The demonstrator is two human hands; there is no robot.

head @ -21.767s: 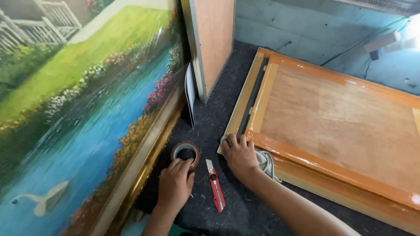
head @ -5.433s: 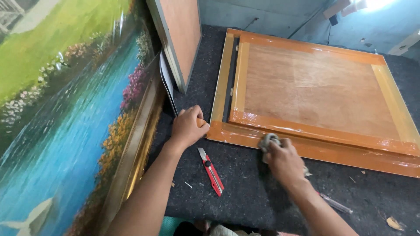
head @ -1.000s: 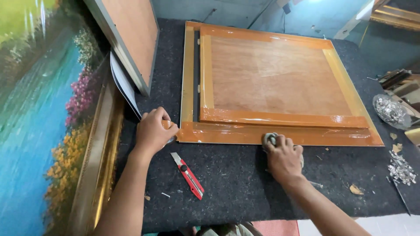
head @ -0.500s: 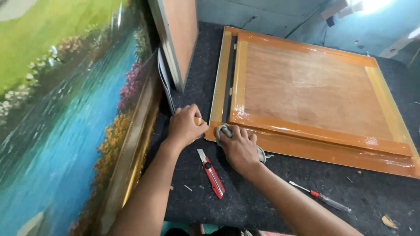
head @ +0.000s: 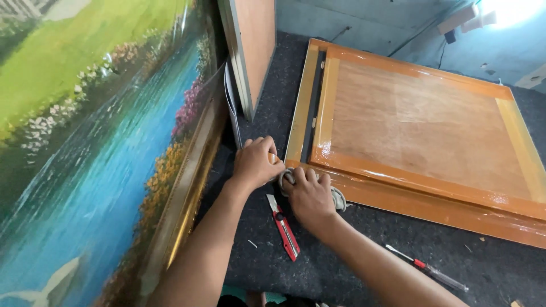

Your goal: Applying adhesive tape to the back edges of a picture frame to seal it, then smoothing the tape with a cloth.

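Both hands at the near-left corner of a taped wooden frame, the right one pressing a rag.

The frame lies flat on dark felt: a rectangular plywood back edged with glossy orange-brown tape. The left hand is curled, fingers bent over the frame's corner at 7 o'clock, clamping no separate thing. The right hand lies just beside it, flat on a crumpled grey rag, pushing it against the shiny lower rail. A slim red knife lies on the felt at 6 o'clock from the hands. At 9 o'clock leans a landscape painting in a gilt moulding. A thin screwdriver lies at 4 o'clock.
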